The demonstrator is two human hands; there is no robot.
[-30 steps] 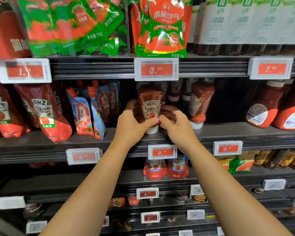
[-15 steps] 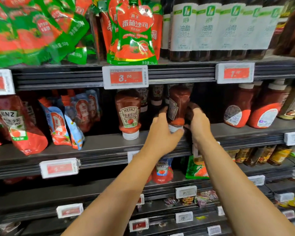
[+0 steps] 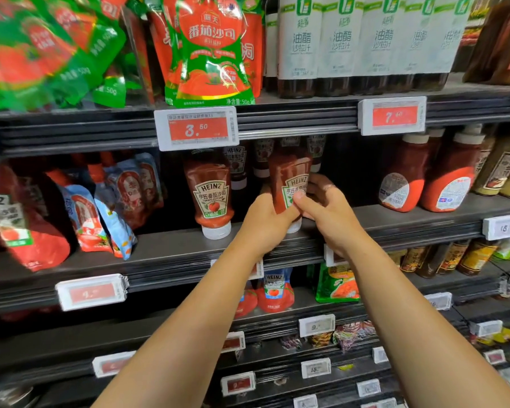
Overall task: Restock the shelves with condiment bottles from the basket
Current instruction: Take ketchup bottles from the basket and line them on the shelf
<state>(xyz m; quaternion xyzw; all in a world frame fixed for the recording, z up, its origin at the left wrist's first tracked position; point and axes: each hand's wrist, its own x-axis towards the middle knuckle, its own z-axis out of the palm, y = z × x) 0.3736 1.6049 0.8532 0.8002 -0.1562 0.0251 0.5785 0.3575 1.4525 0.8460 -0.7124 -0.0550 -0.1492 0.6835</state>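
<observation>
Got both hands on one upside-down Heinz ketchup bottle (image 3: 290,184) right in the middle of the frame, standing cap-down on the middle shelf (image 3: 165,245). My left hand (image 3: 262,222) is wrapped round its lower left side, thumb across the front, and my right hand (image 3: 326,207) is curled round the right side with the thumb pressing on the label. Just left of it a second Heinz bottle (image 3: 212,195) stands on its white cap, not touching mine. More dark bottles sit behind. Up top center there's a red and green tomato sauce pouch (image 3: 209,51) above the 3.50 price tag (image 3: 197,129). Squat red bottles (image 3: 404,178) off to the right.
</observation>
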